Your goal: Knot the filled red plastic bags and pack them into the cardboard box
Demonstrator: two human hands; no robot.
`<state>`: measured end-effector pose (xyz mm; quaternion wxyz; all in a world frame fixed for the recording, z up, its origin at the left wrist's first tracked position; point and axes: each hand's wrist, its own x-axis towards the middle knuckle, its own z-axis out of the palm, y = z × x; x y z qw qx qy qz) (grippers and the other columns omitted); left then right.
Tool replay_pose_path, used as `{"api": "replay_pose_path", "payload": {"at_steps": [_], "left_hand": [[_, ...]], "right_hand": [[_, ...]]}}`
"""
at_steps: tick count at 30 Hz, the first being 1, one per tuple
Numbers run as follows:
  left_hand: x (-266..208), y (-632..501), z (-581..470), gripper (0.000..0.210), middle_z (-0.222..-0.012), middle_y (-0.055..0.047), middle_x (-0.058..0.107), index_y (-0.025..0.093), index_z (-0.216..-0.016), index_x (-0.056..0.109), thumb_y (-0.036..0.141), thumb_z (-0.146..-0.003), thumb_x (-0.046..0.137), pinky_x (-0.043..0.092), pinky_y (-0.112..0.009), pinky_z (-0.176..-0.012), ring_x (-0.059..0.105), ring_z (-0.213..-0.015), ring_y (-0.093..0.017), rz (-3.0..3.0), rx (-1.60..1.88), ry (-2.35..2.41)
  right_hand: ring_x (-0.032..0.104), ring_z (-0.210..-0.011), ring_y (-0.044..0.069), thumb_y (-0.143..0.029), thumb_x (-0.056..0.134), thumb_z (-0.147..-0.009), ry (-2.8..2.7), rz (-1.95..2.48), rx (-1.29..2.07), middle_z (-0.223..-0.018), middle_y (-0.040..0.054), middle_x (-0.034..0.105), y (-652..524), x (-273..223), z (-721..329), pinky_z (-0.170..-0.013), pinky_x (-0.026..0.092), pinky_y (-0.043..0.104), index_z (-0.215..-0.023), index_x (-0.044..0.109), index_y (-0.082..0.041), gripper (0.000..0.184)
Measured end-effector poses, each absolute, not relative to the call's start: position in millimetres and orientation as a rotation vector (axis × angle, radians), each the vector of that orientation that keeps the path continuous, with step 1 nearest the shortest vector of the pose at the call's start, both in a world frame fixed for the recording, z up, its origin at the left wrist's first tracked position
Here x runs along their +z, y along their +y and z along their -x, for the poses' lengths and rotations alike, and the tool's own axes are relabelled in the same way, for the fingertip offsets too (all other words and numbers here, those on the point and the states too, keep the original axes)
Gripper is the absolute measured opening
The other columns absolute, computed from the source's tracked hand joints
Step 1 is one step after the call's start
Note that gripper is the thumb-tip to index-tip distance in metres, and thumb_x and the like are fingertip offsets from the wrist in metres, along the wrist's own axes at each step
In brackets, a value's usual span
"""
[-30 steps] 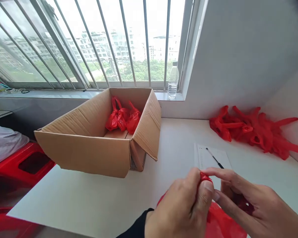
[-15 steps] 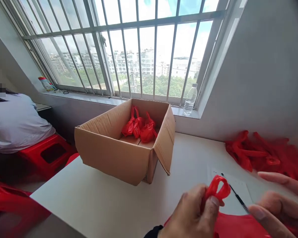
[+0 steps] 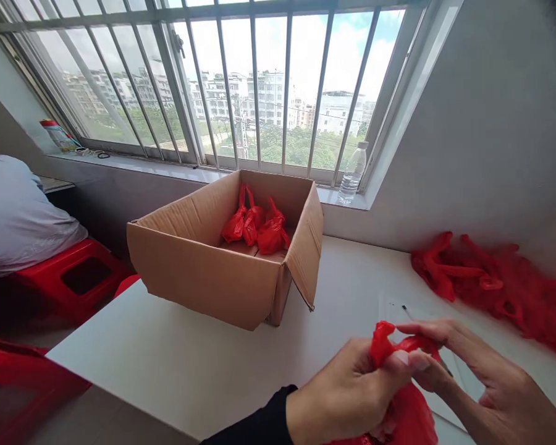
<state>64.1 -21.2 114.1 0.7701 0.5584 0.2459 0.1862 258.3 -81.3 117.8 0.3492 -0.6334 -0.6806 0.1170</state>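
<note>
My left hand (image 3: 347, 395) pinches the twisted neck of a red plastic bag (image 3: 403, 408) low at the right, above the white table (image 3: 204, 371). My right hand (image 3: 482, 383) meets it from the right, its fingers on the bag's red handles. The bag's body hangs below both hands. An open cardboard box (image 3: 222, 278) stands on the table beyond them, with three tied red bags (image 3: 254, 225) inside at its far end.
A heap of loose red bags (image 3: 495, 284) lies against the right wall. A paper sheet with a pen (image 3: 405, 309) sits under my hands. A water bottle (image 3: 352, 173) stands on the sill. A person in grey (image 3: 18, 216) sits on red stools (image 3: 74, 278) at left.
My right hand, spread apart half a second ago, has come back onto the bag's handles beside the left thumb. The handle loop is pulled down tighter. The view shifted slightly.
</note>
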Motion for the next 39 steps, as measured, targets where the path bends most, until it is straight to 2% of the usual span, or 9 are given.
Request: {"api": "replay_pose_path", "payload": {"at_steps": [4,7,12,14,17,20,25,31,39], "left_hand": [[103,-11,-66,0.054,-0.061,-0.002,0.060,0.014,-0.080,0.063,0.064,-0.093,0.050,0.042,-0.024,-0.050,0.052,-0.046,-0.011,-0.854,0.379,0.569],[108,-2,-62,0.040,-0.075,-0.001,0.063,0.013,-0.089,0.066,0.053,-0.087,0.070,0.044,-0.022,-0.063,0.057,-0.062,-0.010,-0.815,0.384,0.547],[118,4,-54,0.016,-0.071,0.003,0.057,0.014,-0.085,0.066,0.025,-0.081,0.077,0.040,-0.020,-0.063,0.049,-0.064,-0.008,-1.130,0.346,0.461],[114,3,-53,0.010,-0.078,0.002,0.061,0.016,-0.092,0.067,0.016,-0.083,0.071,0.042,-0.021,-0.065,0.051,-0.067,-0.010,-1.366,0.399,0.449],[98,-1,-53,0.032,-0.093,-0.001,0.067,0.021,-0.107,0.069,0.003,-0.083,0.058,0.044,-0.023,-0.066,0.056,-0.072,-0.012,-1.842,0.575,0.622],[78,-3,-55,0.043,-0.104,-0.005,0.069,0.024,-0.116,0.071,-0.001,-0.088,0.050,0.050,-0.025,-0.071,0.065,-0.082,-0.014,-2.097,0.793,0.683],[63,1,-54,0.054,-0.124,-0.007,0.064,0.032,-0.130,0.068,0.000,-0.092,0.047,0.058,-0.028,-0.073,0.067,-0.083,-0.013,-2.233,0.923,0.644],[55,-9,-30,0.059,-0.160,-0.010,0.041,0.033,-0.159,0.033,0.017,-0.103,0.044,0.047,-0.045,-0.112,0.044,-0.144,-0.026,-2.362,0.716,0.671],[20,-40,39,0.056,-0.158,-0.001,0.048,0.037,-0.155,0.038,0.014,-0.104,0.040,0.040,-0.047,-0.118,0.037,-0.148,-0.025,-2.377,0.583,1.014]], "right_hand": [[0.070,-0.075,0.018,-0.041,0.063,-0.096,-1.746,1.544,0.383,-0.089,0.0008,0.071,-86,122,-253,-0.060,0.058,0.022,-0.102,0.071,-0.029,0.015],[0.065,-0.071,0.016,-0.041,0.057,-0.100,-1.750,1.512,0.650,-0.081,-0.0012,0.067,-90,131,-243,-0.068,0.056,0.024,-0.091,0.070,-0.029,0.020],[0.063,-0.115,0.024,-0.049,0.047,-0.104,-1.594,1.587,0.814,-0.123,0.0054,0.066,-77,115,-248,-0.095,0.055,0.035,-0.130,0.062,-0.032,0.035],[0.066,-0.110,0.025,-0.052,0.040,-0.105,-1.538,1.541,0.991,-0.116,0.0073,0.068,-70,101,-251,-0.092,0.057,0.038,-0.137,0.058,-0.029,0.043],[0.068,-0.078,0.022,-0.055,0.037,-0.105,-1.460,1.476,1.212,-0.082,0.0034,0.067,-62,85,-250,-0.070,0.060,0.034,-0.132,0.062,-0.025,0.048],[0.065,-0.072,0.021,-0.056,0.042,-0.104,-1.450,1.383,1.339,-0.072,0.0000,0.061,-59,78,-245,-0.067,0.058,0.033,-0.125,0.064,-0.026,0.043],[0.063,-0.087,0.019,-0.052,0.047,-0.104,-1.399,1.238,1.414,-0.088,0.0015,0.063,-55,76,-245,-0.082,0.055,0.033,-0.104,0.063,-0.022,0.034],[0.061,-0.114,0.025,-0.050,0.055,-0.100,-1.406,1.576,1.054,-0.123,0.0067,0.065,-67,72,-269,-0.092,0.052,0.038,-0.096,0.070,-0.024,0.030],[0.066,-0.113,0.027,-0.054,0.054,-0.100,-1.095,1.923,0.921,-0.122,0.0070,0.071,-126,15,-294,-0.091,0.056,0.036,-0.112,0.072,-0.026,0.036]]}}
